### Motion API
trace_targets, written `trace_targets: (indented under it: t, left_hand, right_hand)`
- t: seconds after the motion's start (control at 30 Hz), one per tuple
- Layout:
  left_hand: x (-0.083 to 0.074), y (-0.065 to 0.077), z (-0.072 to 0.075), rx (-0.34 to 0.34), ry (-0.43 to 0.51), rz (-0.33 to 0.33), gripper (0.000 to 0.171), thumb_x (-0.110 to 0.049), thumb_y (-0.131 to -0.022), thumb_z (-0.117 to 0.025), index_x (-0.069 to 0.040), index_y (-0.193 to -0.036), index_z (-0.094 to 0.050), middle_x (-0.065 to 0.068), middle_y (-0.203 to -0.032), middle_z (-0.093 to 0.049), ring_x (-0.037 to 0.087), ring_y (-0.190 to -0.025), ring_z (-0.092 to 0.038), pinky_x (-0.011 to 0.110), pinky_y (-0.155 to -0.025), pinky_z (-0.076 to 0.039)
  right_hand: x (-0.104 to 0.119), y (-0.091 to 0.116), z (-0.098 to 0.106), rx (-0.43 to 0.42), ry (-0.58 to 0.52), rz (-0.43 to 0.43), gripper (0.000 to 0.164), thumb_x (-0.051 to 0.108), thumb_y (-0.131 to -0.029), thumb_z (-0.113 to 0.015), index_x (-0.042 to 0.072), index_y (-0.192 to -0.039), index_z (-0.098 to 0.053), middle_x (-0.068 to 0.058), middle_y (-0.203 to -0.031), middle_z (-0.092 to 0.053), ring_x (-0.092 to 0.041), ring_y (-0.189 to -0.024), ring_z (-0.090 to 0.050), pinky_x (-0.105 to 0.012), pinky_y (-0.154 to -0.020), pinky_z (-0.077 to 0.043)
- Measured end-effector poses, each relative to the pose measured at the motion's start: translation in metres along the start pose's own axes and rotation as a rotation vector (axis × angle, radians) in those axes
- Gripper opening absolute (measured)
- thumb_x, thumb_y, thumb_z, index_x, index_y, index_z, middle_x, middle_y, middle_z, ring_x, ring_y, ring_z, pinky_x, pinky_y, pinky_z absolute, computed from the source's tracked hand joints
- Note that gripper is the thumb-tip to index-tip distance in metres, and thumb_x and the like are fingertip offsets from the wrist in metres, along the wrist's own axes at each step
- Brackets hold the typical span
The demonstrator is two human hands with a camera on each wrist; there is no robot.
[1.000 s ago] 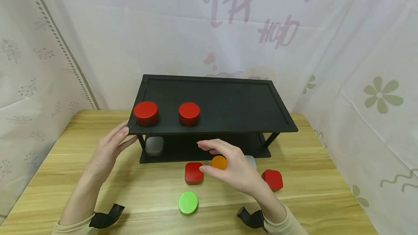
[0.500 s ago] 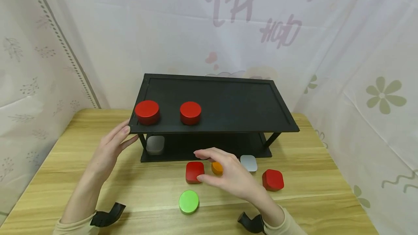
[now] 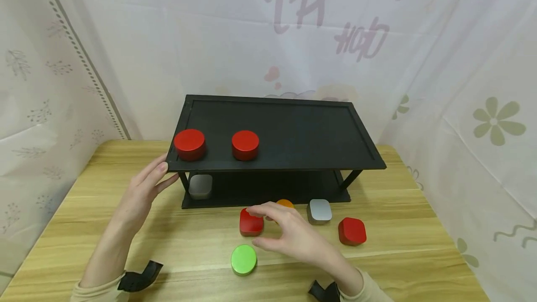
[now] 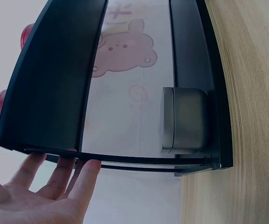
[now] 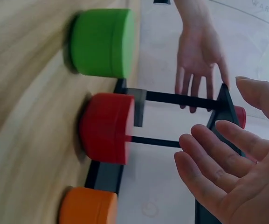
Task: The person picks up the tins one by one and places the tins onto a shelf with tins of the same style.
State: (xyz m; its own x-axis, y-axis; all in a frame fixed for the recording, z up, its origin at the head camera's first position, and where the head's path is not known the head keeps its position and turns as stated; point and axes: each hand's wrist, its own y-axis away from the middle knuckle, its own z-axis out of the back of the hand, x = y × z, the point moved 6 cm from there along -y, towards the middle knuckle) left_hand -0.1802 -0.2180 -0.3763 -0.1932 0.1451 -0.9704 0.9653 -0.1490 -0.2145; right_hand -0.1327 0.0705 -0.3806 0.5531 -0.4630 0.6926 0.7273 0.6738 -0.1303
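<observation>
Wooden table (image 3: 189, 250) bearing black shelf (image 3: 293, 129), coloured blocks (image 3: 244, 259)

Access from above: available over the right part of the black shelf (image 3: 302, 134); two red discs (image 3: 245, 145) obstruct its left front, the left hand (image 3: 140, 195) its left edge. Lower tier: grey block (image 3: 200, 187) obstructs the left end.

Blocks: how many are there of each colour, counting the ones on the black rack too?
Red blocks: 4
Grey blocks: 2
Orange block: 1
Green block: 1
Total: 8
</observation>
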Motion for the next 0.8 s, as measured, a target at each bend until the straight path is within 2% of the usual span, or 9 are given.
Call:
trace_targets:
  t: [0.23, 0.43, 0.8]
  left_hand:
    - [0.001, -0.001, 0.000, -0.003, 0.000, -0.003, 0.040, -0.015, -0.102, -0.037, 0.000, -0.139, -0.043, -0.008, -0.131, -0.056, 0.000, -0.124, -0.049, 0.018, -0.098, -0.046]
    - [0.000, 0.000, 0.001, -0.008, -0.002, -0.001, 0.040, -0.015, -0.102, -0.037, 0.000, -0.139, -0.043, -0.007, -0.132, -0.056, 0.000, -0.124, -0.049, 0.018, -0.098, -0.046]
    - [0.001, 0.000, 0.001, -0.012, 0.000, 0.005, 0.040, -0.015, -0.102, -0.038, 0.000, -0.139, -0.043, -0.008, -0.132, -0.055, 0.000, -0.124, -0.048, 0.017, -0.098, -0.046]
  right_hand:
    - [-0.003, 0.003, -0.012, 0.046, 0.028, -0.055, 0.055, 0.037, -0.084, -0.070, 0.029, -0.134, -0.050, 0.015, -0.131, -0.054, -0.005, -0.118, -0.054, -0.030, -0.098, -0.049]
    - [-0.005, 0.003, -0.023, 0.099, 0.022, -0.076, 0.054, 0.037, -0.084, -0.070, 0.031, -0.133, -0.049, 0.014, -0.128, -0.058, -0.005, -0.116, -0.055, -0.030, -0.099, -0.048]
    - [-0.007, 0.005, -0.039, 0.154, 0.122, -0.046, 0.054, 0.042, -0.083, -0.069, 0.031, -0.132, -0.049, 0.014, -0.127, -0.058, -0.002, -0.117, -0.054, -0.028, -0.100, -0.046]
